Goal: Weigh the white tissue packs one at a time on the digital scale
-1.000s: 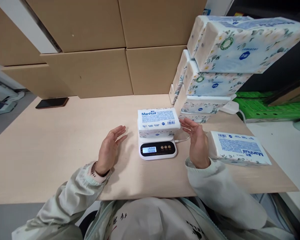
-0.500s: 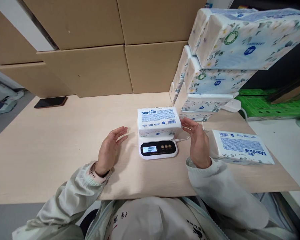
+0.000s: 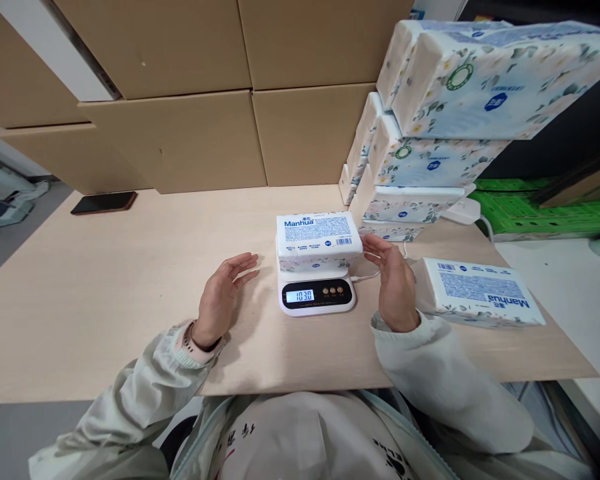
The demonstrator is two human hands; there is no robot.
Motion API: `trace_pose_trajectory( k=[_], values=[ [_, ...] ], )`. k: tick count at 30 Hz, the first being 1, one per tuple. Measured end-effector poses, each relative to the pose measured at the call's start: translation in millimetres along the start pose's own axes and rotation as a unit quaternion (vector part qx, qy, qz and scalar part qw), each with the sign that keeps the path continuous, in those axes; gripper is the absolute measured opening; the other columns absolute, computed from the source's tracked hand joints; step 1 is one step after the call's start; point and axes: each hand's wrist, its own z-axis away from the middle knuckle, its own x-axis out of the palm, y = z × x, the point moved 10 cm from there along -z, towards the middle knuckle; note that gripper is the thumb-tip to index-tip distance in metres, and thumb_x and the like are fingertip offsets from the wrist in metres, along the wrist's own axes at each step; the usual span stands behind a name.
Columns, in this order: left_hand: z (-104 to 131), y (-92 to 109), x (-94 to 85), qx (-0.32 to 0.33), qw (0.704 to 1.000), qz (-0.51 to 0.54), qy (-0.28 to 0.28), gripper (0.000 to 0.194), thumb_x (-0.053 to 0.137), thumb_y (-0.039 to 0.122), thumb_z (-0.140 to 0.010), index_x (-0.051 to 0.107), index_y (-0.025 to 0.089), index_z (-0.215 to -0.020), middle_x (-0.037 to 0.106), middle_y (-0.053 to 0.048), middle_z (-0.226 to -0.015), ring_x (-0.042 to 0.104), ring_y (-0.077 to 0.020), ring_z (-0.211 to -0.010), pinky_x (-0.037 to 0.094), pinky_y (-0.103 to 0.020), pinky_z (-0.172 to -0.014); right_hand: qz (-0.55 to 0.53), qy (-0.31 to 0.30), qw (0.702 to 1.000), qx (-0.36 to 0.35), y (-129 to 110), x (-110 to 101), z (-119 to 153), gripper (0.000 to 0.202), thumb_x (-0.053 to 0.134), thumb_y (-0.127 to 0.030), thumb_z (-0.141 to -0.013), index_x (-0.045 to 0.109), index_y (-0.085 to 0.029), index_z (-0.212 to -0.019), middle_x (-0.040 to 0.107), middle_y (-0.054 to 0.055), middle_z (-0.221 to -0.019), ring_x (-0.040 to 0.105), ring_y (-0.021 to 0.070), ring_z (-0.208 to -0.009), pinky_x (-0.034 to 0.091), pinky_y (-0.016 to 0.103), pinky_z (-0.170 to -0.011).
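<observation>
A white tissue pack point(image 3: 319, 241) with blue "Manhua" print lies on a white digital scale point(image 3: 317, 308). The lit display appears to read 103.0. My left hand point(image 3: 224, 293) is held over the table to the left of the scale, fingers stretched out, holding nothing. Close by the pack's right end is my right hand point(image 3: 391, 280), its fingers extended and apart; whether the fingertips touch the pack I cannot tell. A second tissue pack point(image 3: 480, 290) rests on the table to the right, beside my right wrist.
Several tissue packs point(image 3: 440, 160) are stacked at the back right. Cardboard boxes point(image 3: 190, 140) line the table's rear edge. A dark phone point(image 3: 104, 203) lies at the far left. A white cable point(image 3: 366, 277) runs from the scale's right side. Green crates point(image 3: 550, 210) stand beyond the stack.
The scale's display has gone from what looks like 100.0 to 103.0. Both hands and the packs keep their places; the view shifts very slightly.
</observation>
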Motion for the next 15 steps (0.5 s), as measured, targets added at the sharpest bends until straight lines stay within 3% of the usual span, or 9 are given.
trace_pose_trajectory(
  k=[10, 15],
  values=[
    [3, 7, 8.4, 0.027, 0.999, -0.032, -0.017, 0.053, 0.053, 0.061, -0.098, 0.074, 0.02, -0.124, 0.074, -0.011, -0.131, 0.058, -0.0327, -0.14, 0.03, -0.053, -0.127, 0.012, 0.003, 1.0, -0.004, -3, 0, 1, 0.053, 0.04, -0.064, -0.102, 0.072, -0.027, -0.124, 0.075, 0.007, -0.132, 0.066, 0.0271, -0.129, 0.046, 0.054, -0.115],
    [6, 9, 17.1, 0.053, 0.995, -0.048, -0.064, 0.05, 0.049, 0.055, -0.103, 0.073, 0.022, -0.133, 0.068, -0.009, -0.142, 0.053, -0.0307, -0.146, 0.024, -0.051, -0.131, 0.0, -0.002, 1.0, -0.001, -3, 0, 1, 0.054, 0.041, -0.065, -0.102, 0.073, -0.027, -0.125, 0.074, 0.008, -0.134, 0.065, 0.0275, -0.13, 0.045, 0.054, -0.116]
  ],
)
